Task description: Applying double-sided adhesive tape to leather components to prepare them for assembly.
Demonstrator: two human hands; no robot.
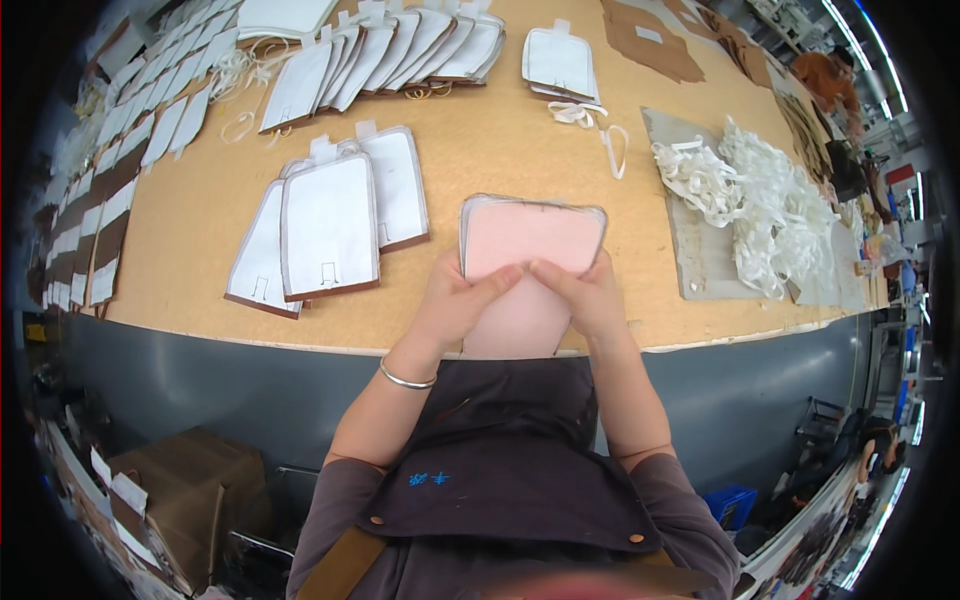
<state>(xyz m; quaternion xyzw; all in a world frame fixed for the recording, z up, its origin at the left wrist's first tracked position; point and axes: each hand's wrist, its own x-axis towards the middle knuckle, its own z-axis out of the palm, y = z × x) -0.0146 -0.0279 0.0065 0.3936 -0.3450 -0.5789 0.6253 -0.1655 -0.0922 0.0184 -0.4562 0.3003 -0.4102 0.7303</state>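
A pink rounded-corner panel [530, 235] with dark edges along its top is between my hands at the table's near edge. My left hand [460, 300] grips its left side, thumb pressed flat on the pink face. On the opposite side my right hand [588, 295] does the same, the thumb tips nearly meeting at the middle. The fingers of both hands are hidden behind the panel. To the left lie a few white panels [330, 225] with brown lower edges and small tabs at the top, overlapping one another.
A fanned row of white panels [385, 60] covers the back of the table [480, 140]. A small white stack [558, 62] and ribbon loops [616, 150] sit behind my hands. At right, tangled white ribbon [765, 205] lies on a grey sheet [700, 265]. Brown pieces [650, 40] lie farther back.
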